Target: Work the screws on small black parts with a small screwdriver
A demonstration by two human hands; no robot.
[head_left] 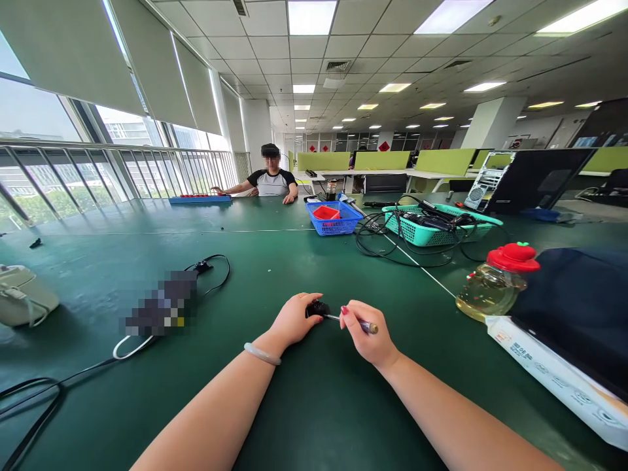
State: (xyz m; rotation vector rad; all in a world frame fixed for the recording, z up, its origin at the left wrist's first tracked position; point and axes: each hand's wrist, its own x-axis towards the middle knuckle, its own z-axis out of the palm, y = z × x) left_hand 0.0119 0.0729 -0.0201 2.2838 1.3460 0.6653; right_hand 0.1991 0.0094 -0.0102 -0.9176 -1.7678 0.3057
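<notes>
Near the middle of the green table, my left hand [295, 317] is closed around a small black rounded object [318, 309] whose exact kind I cannot make out. Between my right thumb and fingers is a screwdriver [369, 326] with a thin metal shaft. My right hand [366, 332] holds it nearly level, its shaft pointing left. The shaft's tip reaches the right side of the black object; whether it sits in a screw is too small to tell. A pale bangle circles my left wrist.
A bottle with a red lid [490, 288] and a white box [554, 379] are to the right. Further back are a blue basket [334, 226] and a green basket [426, 234] with black cables. A cabled, blurred-out item [161, 304] lies left. Another person [273, 180] sits at the far end.
</notes>
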